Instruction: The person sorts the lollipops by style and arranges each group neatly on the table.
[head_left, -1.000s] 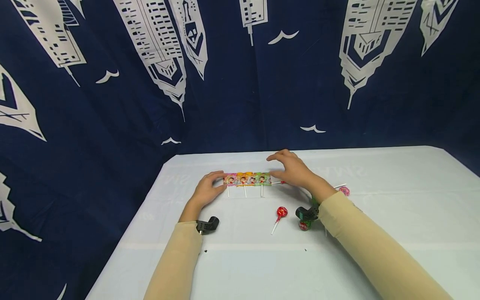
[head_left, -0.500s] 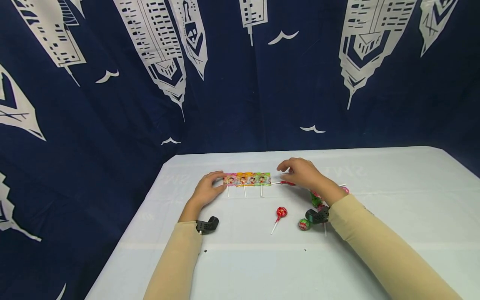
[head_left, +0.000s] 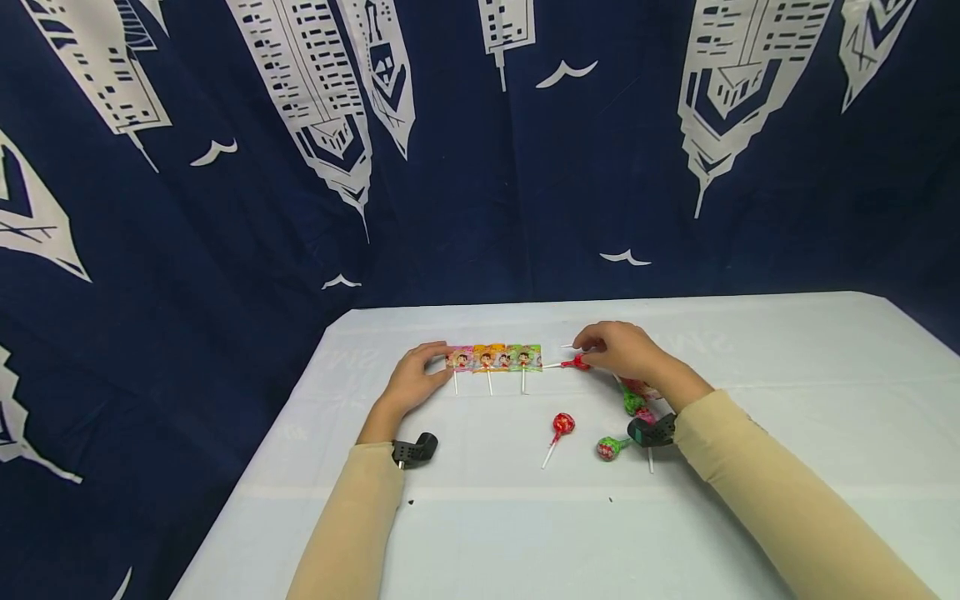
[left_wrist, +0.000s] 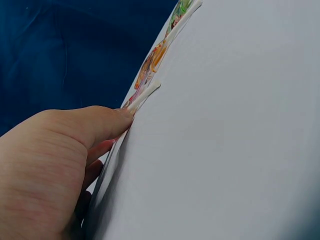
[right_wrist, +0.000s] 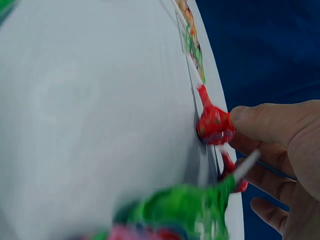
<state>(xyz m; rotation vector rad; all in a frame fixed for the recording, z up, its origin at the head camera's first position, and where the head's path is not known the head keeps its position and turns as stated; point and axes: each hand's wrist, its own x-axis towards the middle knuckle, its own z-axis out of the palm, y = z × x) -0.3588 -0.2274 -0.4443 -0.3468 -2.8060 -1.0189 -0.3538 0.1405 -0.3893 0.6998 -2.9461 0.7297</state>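
Beside right fingers (right_wrist: 270, 181), half-hidden lollipop (right_wrist: 228, 164), probably

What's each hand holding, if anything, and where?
Left hand: flat pink-wrapped lollipop, by its left end. Right hand: touching head of round red-wrapped lollipop; cannot tell if gripped.

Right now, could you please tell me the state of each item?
Pink lollipop: wrapped, lying flat.
Orange lollipop: wrapped, lying flat.
Flat green lollipop: wrapped, lying flat.
Far red lollipop: wrapped, lying down.
Near red lollipop: wrapped, lying down.
Round green lollipop: wrapped, lying down.
Lollipop cluster: partly hidden.
Blurred red lollipop: partly hidden, state unclear.
Left grip: holding pink lollipop.
Right grip: at far red lollipop, hold unclear.
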